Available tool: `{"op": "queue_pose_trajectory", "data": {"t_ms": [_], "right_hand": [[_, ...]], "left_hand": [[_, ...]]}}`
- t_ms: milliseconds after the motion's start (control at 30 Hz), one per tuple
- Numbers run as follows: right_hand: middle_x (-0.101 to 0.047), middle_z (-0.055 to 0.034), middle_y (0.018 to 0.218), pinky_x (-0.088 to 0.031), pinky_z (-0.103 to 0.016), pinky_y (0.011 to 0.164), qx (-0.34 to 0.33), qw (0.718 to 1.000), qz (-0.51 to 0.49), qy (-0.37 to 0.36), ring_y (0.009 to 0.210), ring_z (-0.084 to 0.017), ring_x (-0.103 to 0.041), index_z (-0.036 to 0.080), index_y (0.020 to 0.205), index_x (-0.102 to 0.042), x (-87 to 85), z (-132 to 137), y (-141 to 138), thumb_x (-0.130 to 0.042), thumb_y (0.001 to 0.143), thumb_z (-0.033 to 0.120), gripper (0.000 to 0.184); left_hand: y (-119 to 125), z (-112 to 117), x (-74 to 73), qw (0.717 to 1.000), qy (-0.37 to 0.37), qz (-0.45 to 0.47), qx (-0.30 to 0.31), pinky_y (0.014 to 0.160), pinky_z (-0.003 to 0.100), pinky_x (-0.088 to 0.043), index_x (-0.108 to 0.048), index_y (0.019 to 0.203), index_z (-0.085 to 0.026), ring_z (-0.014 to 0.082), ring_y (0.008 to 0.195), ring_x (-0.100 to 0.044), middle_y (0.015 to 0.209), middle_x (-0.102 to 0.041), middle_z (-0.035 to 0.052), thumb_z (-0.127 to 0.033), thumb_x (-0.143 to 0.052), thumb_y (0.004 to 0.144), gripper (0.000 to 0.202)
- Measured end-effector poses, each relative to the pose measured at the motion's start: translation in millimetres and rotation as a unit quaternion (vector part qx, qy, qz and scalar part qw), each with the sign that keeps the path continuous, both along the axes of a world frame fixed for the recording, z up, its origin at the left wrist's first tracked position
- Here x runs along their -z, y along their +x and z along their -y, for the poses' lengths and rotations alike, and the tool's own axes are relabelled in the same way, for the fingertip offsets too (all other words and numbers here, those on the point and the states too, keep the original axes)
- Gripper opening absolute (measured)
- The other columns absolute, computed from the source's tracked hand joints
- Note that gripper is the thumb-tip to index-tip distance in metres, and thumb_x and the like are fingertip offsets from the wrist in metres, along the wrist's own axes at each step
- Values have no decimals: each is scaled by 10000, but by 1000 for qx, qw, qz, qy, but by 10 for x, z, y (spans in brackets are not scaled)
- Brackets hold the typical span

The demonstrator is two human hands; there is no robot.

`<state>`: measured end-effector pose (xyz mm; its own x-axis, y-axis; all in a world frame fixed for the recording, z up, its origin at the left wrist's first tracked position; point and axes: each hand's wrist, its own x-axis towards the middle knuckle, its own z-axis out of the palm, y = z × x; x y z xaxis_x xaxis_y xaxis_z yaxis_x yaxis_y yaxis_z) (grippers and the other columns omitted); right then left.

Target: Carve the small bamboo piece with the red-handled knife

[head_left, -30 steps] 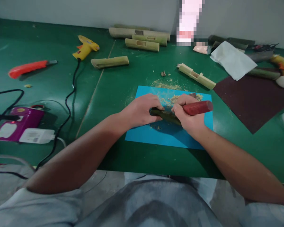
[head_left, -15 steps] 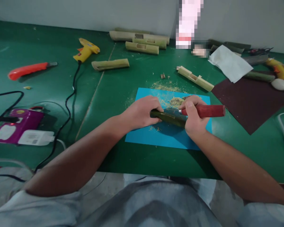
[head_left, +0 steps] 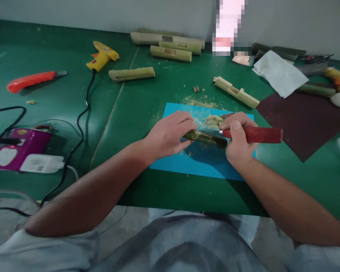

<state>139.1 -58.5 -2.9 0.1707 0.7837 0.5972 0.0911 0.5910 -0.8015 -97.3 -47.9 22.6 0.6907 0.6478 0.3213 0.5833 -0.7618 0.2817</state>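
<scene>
My left hand (head_left: 172, 134) is closed around the left end of a short green bamboo piece (head_left: 208, 138). The bamboo lies low over a blue sheet (head_left: 170, 166), its right end near my other hand. Gripped in my right hand (head_left: 240, 139) is a tool with a red handle (head_left: 265, 135) and a metal collar. Its slim metal part points left along the top of the bamboo; its kind I cannot make out. Pale shavings (head_left: 214, 120) and dust are scattered on the sheet beyond the bamboo.
Cut bamboo pieces (head_left: 170, 53) lie at the back, and another notched one (head_left: 236, 92) lies right of centre. Left are a yellow glue gun (head_left: 102, 56), a red-handled cutter (head_left: 32, 81) and a purple power strip (head_left: 25, 149). White paper (head_left: 280, 73) overlaps a brown sheet (head_left: 300, 124).
Both hands keep their holds. My right hand and the red-handled tool have shifted slightly right. The bamboo has turned or shifted a little, and its left end is now covered by my left fingers.
</scene>
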Motion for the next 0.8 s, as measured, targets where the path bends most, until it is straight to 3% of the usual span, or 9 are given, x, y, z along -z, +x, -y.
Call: {"op": "queue_pose_trajectory", "data": {"t_ms": [233,533,733,800], "right_hand": [[-674,-4,731,-510,-443,675,-36,999,23,11,693,-228,-631,313,767,-673,-11,17,17,-656,1086,539,391],[-651,-1,715,-519,-446,648,-42,998,44,-10,672,-228,-623,314,743,-628,-14,30,23,-668,1071,589,431],[-683,-2,727,-584,-453,708,-25,997,77,12,682,-220,-652,315,757,-651,-111,58,35,-679,1066,541,383],[-705,-6,738,-600,-453,733,-30,991,124,33,692,-219,-668,320,758,-668,-150,56,36,-696,1051,507,349]], "left_hand": [[9,-11,17,999,-24,-27,-6,919,411,-558,-662,1111,-203,286,1097,-685,1162,-743,111,-229,-670,996,118],[-3,-53,40,997,-59,-45,-9,909,412,-561,-701,1123,-198,285,1078,-711,1139,-778,102,-319,-707,1002,172],[0,-22,48,999,-19,32,-22,1051,462,-596,-708,1278,-199,303,1217,-729,1277,-797,134,-506,-693,1043,386],[15,32,17,997,11,68,-31,1032,455,-610,-712,1307,-215,287,1180,-751,1229,-812,122,-547,-681,1047,423]]}}
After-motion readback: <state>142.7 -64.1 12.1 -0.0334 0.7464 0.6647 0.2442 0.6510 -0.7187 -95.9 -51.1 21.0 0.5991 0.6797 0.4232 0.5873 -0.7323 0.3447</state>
